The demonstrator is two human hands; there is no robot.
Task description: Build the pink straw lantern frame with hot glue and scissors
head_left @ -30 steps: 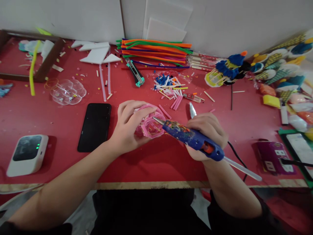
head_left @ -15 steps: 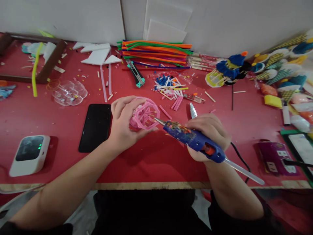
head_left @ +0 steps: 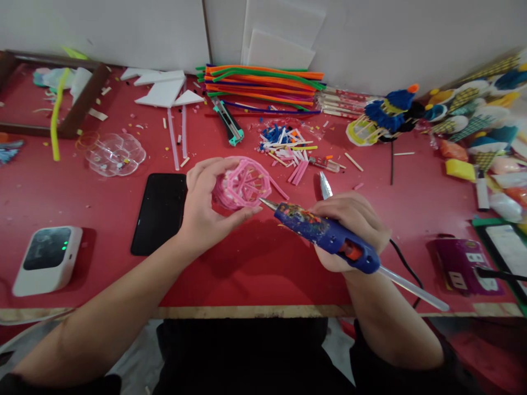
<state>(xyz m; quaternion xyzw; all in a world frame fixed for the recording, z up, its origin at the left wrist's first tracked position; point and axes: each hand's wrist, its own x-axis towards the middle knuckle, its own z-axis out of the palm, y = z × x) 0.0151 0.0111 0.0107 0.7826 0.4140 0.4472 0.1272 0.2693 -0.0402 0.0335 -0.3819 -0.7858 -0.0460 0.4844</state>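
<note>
Fingers and thumb of my left hand (head_left: 206, 206) curl round a small pink openwork piece (head_left: 247, 184), its ring-shaped open side with inner spokes facing right. In my right hand (head_left: 349, 219) is a blue glue gun (head_left: 321, 230), stained with dried residue, a clear glue stick (head_left: 414, 288) poking from its back end. The metal nozzle points left, and its tip is at the lower right rim of the pink piece; whether it touches I cannot tell. Just beyond my right hand, a silvery pointed tool tip (head_left: 325, 185) shows, the remainder hidden.
A black phone (head_left: 158, 214) and a white device (head_left: 48, 260) lie left. Behind are a utility knife (head_left: 228, 122), colourful pipe cleaners (head_left: 263, 85) and cut pieces (head_left: 288, 145). A purple power socket (head_left: 469, 266) is right; the cord (head_left: 405, 263) runs behind my right forearm.
My left hand has turned the pink piece and lifted it slightly away, so its open side shows more and the nozzle tip now sits at its lower rim. The glue gun barely moved.
</note>
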